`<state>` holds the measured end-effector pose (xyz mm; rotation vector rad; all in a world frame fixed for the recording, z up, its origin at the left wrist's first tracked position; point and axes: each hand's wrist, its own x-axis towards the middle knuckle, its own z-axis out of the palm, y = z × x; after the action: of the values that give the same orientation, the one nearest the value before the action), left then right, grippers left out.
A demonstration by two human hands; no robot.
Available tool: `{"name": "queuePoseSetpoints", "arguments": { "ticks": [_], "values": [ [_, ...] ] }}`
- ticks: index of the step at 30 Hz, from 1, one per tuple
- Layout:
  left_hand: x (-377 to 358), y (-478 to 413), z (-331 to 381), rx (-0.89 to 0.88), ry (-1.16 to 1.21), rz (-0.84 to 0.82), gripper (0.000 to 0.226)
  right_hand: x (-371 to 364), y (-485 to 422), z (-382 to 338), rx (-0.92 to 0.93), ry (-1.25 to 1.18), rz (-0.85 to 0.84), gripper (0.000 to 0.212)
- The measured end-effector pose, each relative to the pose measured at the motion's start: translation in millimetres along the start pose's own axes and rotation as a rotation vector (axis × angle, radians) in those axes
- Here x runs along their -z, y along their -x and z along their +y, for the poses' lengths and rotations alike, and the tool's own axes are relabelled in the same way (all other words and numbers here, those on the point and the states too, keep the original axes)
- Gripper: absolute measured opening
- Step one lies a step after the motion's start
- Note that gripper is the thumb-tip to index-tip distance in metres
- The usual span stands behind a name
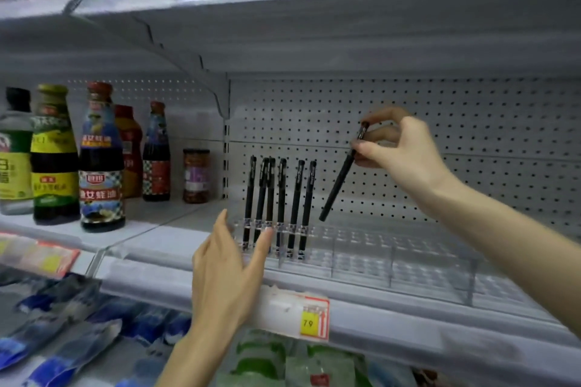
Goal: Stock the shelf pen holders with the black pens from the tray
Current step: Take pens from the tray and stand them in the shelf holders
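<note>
A clear acrylic pen holder with many small slots sits on the grey shelf. Several black pens stand upright in its left end. My right hand pinches the cap end of another black pen, which hangs tilted with its tip down, just right of the standing pens and above the holder. My left hand is open with straight fingers, and its fingertips touch the left end of the holder near the pens' bases. No tray is in view.
Sauce bottles and a small jar stand at the left of the same shelf. A price tag hangs on the shelf's front edge. Packaged goods lie on the shelf below. A pegboard back wall is behind.
</note>
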<state>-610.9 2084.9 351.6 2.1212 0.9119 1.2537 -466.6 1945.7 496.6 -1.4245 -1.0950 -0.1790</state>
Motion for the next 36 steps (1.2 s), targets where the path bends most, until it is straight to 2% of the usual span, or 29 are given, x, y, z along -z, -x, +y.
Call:
{"name": "queuePoseSetpoints", "arguments": {
  "ticks": [12, 20, 30, 33, 36],
  "values": [
    [-11, -1, -4, -0.019, -0.126, 0.076, 0.093, -27, -9, 18, -0.023, 0.240, -0.234, 0.026],
    [-14, -2, -5, -0.044, -0.205, 0.099, 0.092, -30, -5, 25, -0.091, 0.303, -0.301, 0.034],
    [-15, -2, -3, -0.037, -0.147, 0.129, 0.089, -26, -8, 30, -0.131, 0.444, -0.354, 0.044],
    [-11, 3, -4, -0.136, -0.079, 0.212, 0.081, -15, -1, 27, -0.173, 0.513, -0.367, 0.049],
    [-5, 24, -6, -0.321, -0.055, 0.305, 0.071, -1, 23, 19, -0.096, 0.521, -0.335, 0.045]
  ]
}}
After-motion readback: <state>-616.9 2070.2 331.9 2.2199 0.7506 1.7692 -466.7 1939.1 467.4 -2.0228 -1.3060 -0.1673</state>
